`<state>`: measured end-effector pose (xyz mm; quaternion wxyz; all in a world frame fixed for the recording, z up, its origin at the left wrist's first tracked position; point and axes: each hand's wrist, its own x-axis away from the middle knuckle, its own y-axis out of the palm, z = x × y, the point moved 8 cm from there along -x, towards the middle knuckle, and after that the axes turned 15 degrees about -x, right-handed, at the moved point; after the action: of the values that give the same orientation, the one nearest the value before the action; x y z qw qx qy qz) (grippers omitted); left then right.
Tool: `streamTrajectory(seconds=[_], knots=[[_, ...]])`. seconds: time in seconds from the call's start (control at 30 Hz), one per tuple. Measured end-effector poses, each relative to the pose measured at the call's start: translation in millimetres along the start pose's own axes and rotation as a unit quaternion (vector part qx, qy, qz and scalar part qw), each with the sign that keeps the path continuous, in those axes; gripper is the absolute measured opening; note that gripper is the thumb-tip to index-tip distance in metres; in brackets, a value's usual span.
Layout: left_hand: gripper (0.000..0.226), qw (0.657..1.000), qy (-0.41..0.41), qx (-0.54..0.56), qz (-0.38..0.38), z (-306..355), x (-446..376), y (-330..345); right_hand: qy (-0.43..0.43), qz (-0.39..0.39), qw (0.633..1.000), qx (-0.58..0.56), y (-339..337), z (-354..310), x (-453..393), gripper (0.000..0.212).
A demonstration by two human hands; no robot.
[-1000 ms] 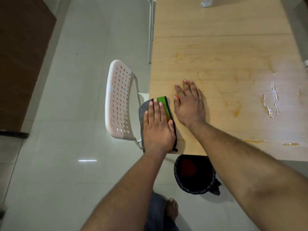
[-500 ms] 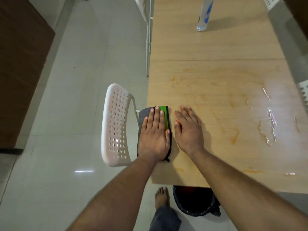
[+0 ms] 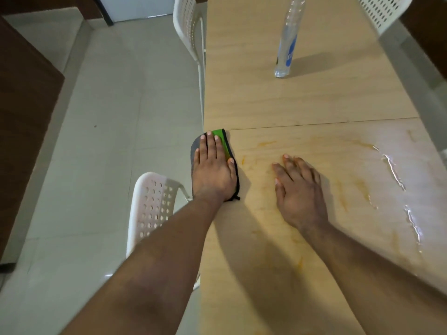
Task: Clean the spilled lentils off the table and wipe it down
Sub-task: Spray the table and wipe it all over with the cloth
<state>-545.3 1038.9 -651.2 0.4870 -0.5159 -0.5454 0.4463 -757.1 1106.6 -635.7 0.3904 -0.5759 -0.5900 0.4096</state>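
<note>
No legible text, even on the bottle (image 3: 286, 42) label.

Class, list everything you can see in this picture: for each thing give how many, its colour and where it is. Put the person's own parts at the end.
table: one, light wood, right half of the view, a seam running across it
cloth: one, grey and green with black trim, at the table's left edge, under the left hand
yellow-orange smears: several, on the near table panel
wet streaks: a few, clear and shiny, right side of the table
bottle: one, clear plastic with blue label, upright on the far panel
chairs: three, white and perforated; two left of the table, one far right
floor: pale tiles, left
left hand: flat on the cloth
right hand: flat on the table, apart from the cloth
</note>
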Motion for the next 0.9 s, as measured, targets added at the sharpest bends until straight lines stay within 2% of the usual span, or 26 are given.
streamTrajectory(seconds=[0.13,0.27,0.33,0.47,0.63,0.77,0.9], knots=[[0.074,1.0,0.004,-0.005,-0.004,21.3,-22.4,-7.7,-0.005,-0.012,1.0,0.003,0.3,4.3,-6.3,0.055],[0.069,0.992,0.127,0.003,0.023,38.5,25.5,-11.3,0.0,-0.022,1.0,0.009,-2.5,4.3,-4.3,0.055],[0.068,0.989,0.146,0.015,0.019,28.5,45.0,-10.0,0.0,-0.03,0.999,0.01,-2.8,2.8,-5.8,0.056],[0.07,0.992,0.126,-0.001,0.024,7.7,17.7,-4.9,0.006,-0.033,0.999,0.012,0.9,1.5,-6.7,0.057],[0.072,0.999,0.024,-0.022,0.003,7.5,-40.6,-5.4,-0.004,-0.028,1.0,0.014,5.6,7.2,-7.9,0.054],[0.072,0.998,0.054,-0.018,0.02,35.3,-9.5,-14.5,-0.007,-0.031,0.999,0.009,1.5,6.4,-5.0,0.055],[0.069,0.99,0.14,0.005,0.02,59.0,60.4,-14.1,-0.009,-0.037,0.999,0.01,0.9,4.4,-4.7,0.056]])
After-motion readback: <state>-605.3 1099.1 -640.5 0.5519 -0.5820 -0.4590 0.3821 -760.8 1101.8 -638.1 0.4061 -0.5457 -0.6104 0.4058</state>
